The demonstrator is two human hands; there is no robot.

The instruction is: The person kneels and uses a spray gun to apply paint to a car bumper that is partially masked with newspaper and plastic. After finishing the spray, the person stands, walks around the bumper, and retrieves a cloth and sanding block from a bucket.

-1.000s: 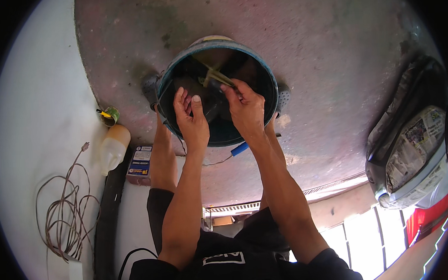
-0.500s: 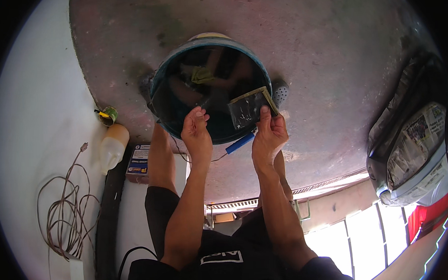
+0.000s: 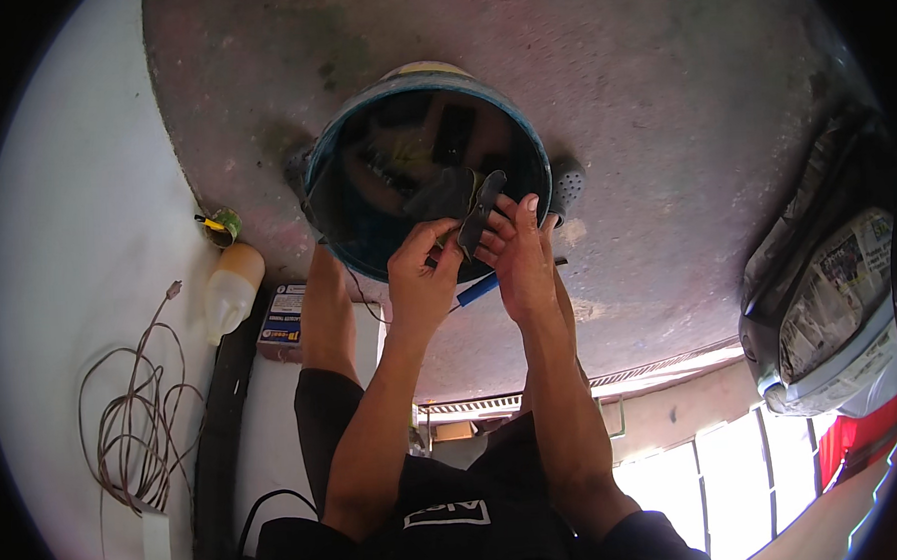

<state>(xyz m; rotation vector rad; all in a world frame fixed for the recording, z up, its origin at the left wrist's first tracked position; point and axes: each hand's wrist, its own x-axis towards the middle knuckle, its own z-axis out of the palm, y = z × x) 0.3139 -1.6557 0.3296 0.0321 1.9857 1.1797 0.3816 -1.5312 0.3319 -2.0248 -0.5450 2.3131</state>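
A dark, bent sheet with a yellowish-olive edge, which looks like sandpaper (image 3: pixel 483 210), is held over the near right part of a round teal tub (image 3: pixel 542 166). My left hand (image 3: pixel 423 271) pinches its near edge between thumb and fingers. My right hand (image 3: pixel 520 257) is spread on the sheet's right side, thumb up, fingertips at or just beside it; exact contact is unclear. Dark liquid with reflections fills the tub. Just outside the near rim, partly behind my right hand, lies a blue bar-shaped thing (image 3: pixel 477 291).
To the left are a coiled brown cord (image 3: pixel 135 434), a plastic jug with amber contents (image 3: pixel 234 289), a small green container (image 3: pixel 224 227) and a blue-and-white labelled can (image 3: pixel 282 317). My grey clog (image 3: pixel 568 185) is right of the tub. A newspaper-covered dark part (image 3: pixel 829 293) stands far right.
The sheet has moved left and turned nearly edge-on. My left hand has come right and taken hold of it. My right hand has let go of its pinch and spread its fingers.
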